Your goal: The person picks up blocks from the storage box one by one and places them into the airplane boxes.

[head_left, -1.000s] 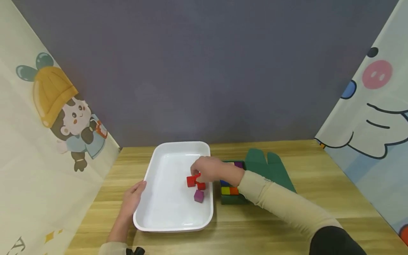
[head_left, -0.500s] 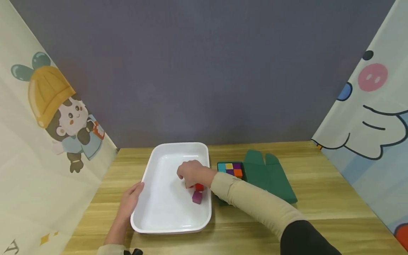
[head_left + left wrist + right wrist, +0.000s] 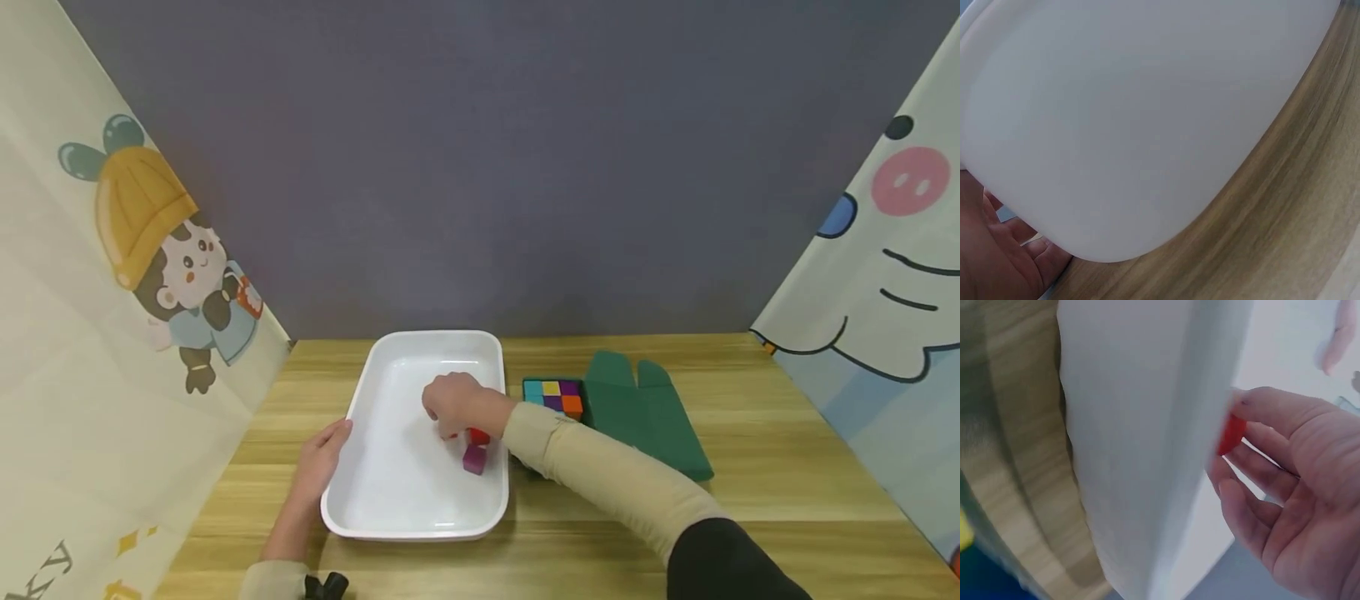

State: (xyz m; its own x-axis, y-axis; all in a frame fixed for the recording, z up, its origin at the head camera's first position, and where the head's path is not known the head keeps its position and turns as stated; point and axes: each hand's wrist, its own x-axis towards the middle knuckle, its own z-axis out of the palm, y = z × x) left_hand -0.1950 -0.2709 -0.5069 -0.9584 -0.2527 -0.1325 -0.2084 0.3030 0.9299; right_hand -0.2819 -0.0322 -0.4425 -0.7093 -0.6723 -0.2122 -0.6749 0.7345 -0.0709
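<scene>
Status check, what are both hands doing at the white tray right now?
Right hand inside white tray, pinching a red block. Left hand flat against the tray's left rim. Second red block and purple block lie just beside it.

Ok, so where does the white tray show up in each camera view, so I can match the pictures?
Head view: the white tray lies centre-bottom on the wooden table, with the left hand on its left rim.
Left wrist view: its outer wall fills most of the picture.
Right wrist view: its wall runs down the middle, with the right hand beside it at a red block.
Shared landmark: the wooden table.
</scene>
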